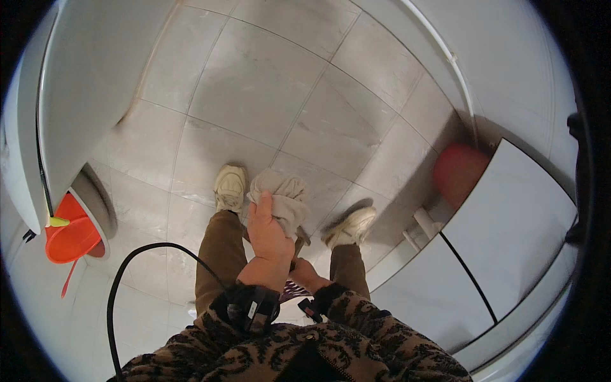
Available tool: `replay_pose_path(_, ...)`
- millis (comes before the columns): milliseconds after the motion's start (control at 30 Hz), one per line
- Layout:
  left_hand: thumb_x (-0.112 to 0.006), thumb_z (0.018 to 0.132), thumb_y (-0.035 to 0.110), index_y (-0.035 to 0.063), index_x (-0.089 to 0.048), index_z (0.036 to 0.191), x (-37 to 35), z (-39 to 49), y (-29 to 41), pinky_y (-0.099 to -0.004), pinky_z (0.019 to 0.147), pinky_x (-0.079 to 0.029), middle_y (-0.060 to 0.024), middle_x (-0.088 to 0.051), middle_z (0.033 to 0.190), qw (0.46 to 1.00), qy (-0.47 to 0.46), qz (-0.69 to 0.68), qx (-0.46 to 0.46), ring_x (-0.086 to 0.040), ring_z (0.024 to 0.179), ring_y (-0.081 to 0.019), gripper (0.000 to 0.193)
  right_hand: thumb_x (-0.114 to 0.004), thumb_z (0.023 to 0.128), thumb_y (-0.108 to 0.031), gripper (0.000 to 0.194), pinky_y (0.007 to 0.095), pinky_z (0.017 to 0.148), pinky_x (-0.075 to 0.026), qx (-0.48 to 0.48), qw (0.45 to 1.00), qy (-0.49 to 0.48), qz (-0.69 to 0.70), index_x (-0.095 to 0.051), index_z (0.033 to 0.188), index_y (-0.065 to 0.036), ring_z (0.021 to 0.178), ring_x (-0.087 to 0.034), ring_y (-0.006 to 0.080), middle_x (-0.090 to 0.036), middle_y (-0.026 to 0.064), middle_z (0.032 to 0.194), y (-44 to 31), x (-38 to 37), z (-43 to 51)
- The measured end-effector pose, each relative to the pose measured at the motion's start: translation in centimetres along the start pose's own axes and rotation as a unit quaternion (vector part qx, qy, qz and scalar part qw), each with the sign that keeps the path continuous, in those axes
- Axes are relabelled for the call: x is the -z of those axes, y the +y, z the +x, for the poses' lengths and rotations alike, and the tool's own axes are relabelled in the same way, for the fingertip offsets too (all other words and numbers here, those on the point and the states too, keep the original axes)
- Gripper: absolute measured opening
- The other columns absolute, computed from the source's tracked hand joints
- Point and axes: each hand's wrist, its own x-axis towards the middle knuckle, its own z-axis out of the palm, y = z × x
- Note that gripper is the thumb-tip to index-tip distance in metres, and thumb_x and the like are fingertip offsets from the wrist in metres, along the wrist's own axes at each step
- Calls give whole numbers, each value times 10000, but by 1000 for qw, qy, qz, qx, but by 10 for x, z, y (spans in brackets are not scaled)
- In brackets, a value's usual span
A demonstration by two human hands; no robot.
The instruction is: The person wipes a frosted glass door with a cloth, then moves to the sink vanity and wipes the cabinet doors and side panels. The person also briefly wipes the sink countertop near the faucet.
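Note:
My left hand (268, 238) holds a bunched pale grey cloth (286, 193) out in front of me, above the tiled floor between my shoes. Just to the right and lower, my right hand (305, 274) is closed around the dark handle of a tool (300, 241). The tool's upper end reaches up beside the cloth's lower edge; its exact kind cannot be told. Part of a purple-and-white striped item (293, 290) shows below my hands, mostly hidden by my wrists.
Orange-red plastic basins (76, 236) stand at the left, by a white curved fixture (95, 62). At the right are a white cabinet (510, 215), a red rounded object (458, 174) and white pipes (425, 222). A black cable (114, 286) loops on my left.

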Motion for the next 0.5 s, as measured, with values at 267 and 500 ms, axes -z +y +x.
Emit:
replay_pose_path(267, -613, 866, 99, 33, -483, 1327, -14, 36, 23, -423, 922, -469, -201, -537, 1191, 987, 111, -112, 10, -552, 1106, -374, 483, -748, 804, -207, 549, 459, 901, -474, 58, 982, -155, -95, -512, 1227, 51, 1065, -583, 361, -558, 282, 1199, -32, 37, -3)
replay_pose_path(500, -572, 960, 227, 13, -534, 1233, -28, -88, 46, -383, 856, -517, -116, -618, 1115, 992, 71, -95, 35, -626, 989, -253, 350, -757, 788, -269, 450, 411, 826, -497, 91, 991, -75, 56, -564, 1123, -38, 972, -631, 336, -641, 159, 1036, -12, 86, -57)
